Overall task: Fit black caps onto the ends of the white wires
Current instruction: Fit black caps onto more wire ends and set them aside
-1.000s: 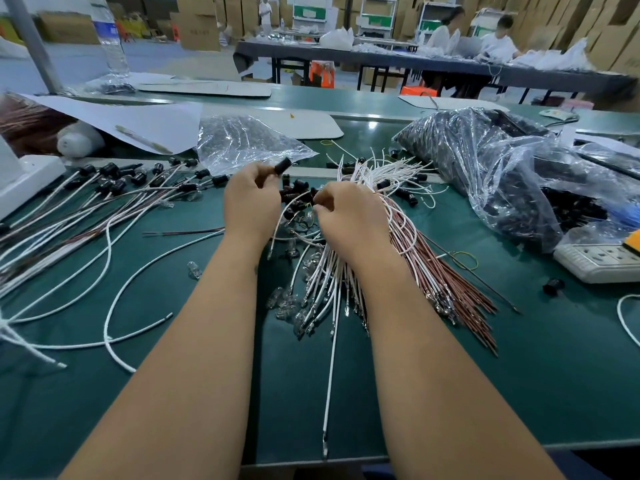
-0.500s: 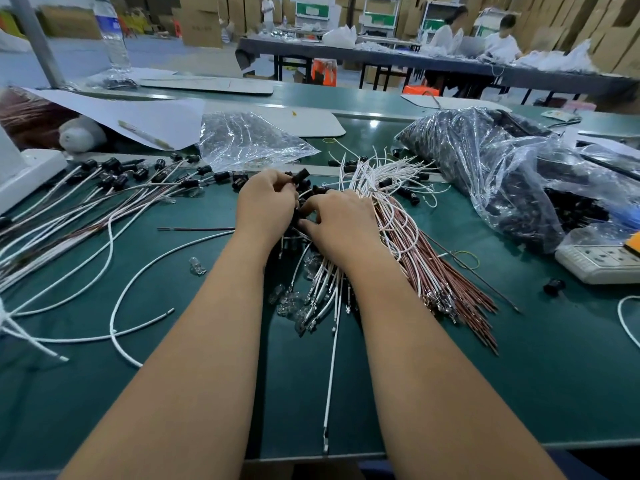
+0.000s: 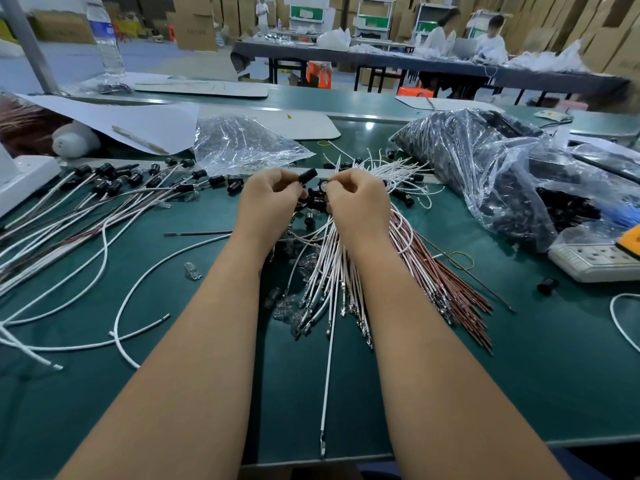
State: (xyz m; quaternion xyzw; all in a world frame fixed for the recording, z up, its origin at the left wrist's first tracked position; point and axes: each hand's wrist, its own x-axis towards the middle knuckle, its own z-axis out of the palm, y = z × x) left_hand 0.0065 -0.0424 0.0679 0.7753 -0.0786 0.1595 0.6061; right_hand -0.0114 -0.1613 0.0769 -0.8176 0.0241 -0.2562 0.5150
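Note:
My left hand pinches a black cap that sticks up past its fingertips. Just to its right, my right hand is curled and pinches a second black cap with a white wire end at it. Both hands hover over a small heap of loose black caps. A bundle of white wires fans out under my right wrist, with brown wires beside it. Capped white wires lie spread at the left.
A large clear bag of black caps sits at the right, a smaller clear bag behind my hands. A white power strip lies at the right edge, loose clear bulbs near the wires, a water bottle far left.
Both hands have lifted off the heap of caps and drawn slightly apart. The left hand still holds its cap; the right hand now has a cap at its fingertips.

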